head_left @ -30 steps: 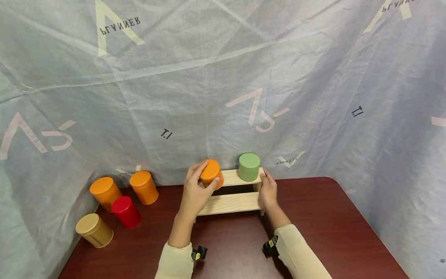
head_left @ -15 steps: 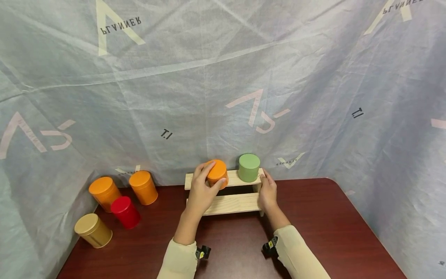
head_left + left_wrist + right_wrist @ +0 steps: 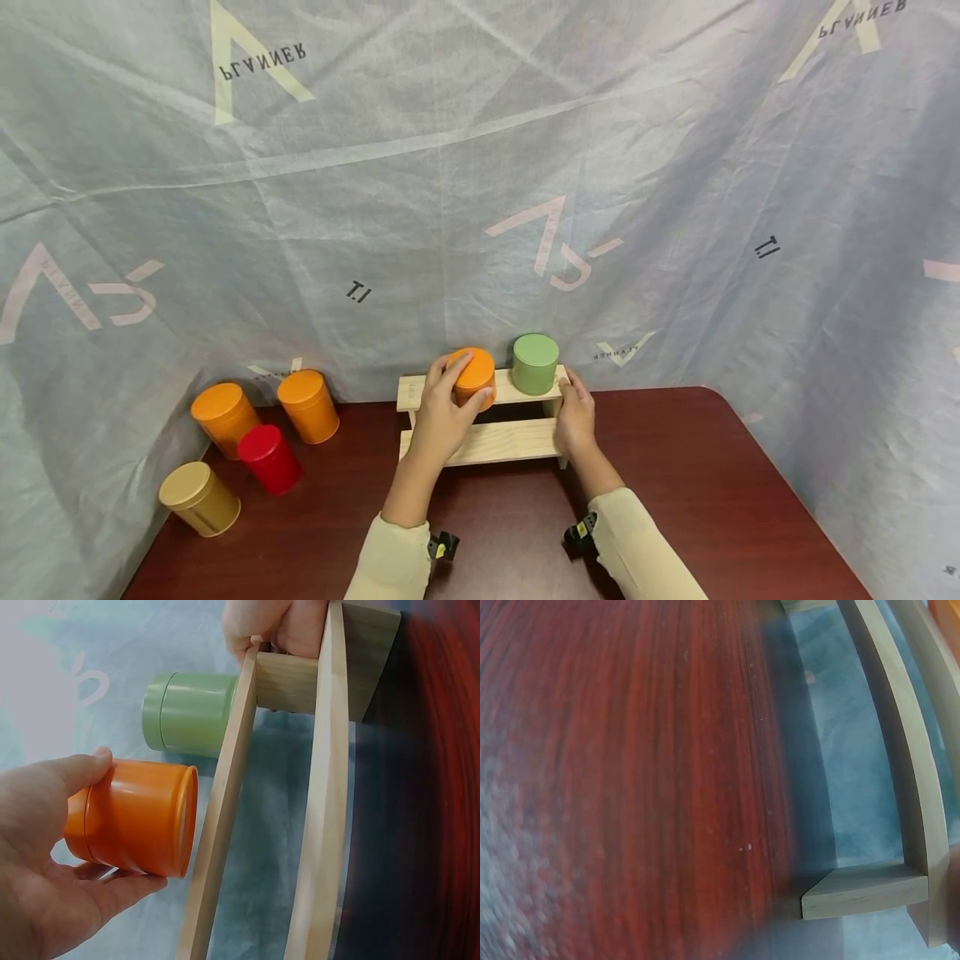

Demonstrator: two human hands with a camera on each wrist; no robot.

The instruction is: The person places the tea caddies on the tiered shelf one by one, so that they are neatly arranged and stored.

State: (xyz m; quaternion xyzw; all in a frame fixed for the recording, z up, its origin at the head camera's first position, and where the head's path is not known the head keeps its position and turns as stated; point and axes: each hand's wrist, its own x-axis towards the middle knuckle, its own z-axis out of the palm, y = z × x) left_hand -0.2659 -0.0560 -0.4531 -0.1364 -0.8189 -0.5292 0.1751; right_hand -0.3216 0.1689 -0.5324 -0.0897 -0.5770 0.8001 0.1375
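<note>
My left hand grips an orange tin by its sides, thumb at the front, over the upper step of a small two-step wooden rack. In the left wrist view the base of the orange tin is close to the upper board's edge; whether it touches, I cannot tell. A green tin stands on the upper step toward the right end. At that end my right hand holds the rack's side, fingers partly hidden behind it. The right wrist view shows mostly table and the rack's leg.
Two more orange tins, a red tin and a gold tin stand on the left of the dark red table. A grey cloth hangs behind and along both sides.
My left hand has carried the orange tin rightward along the upper step, closer to the green tin, uncovering the rack's left end. The right hand keeps its place on the rack.
</note>
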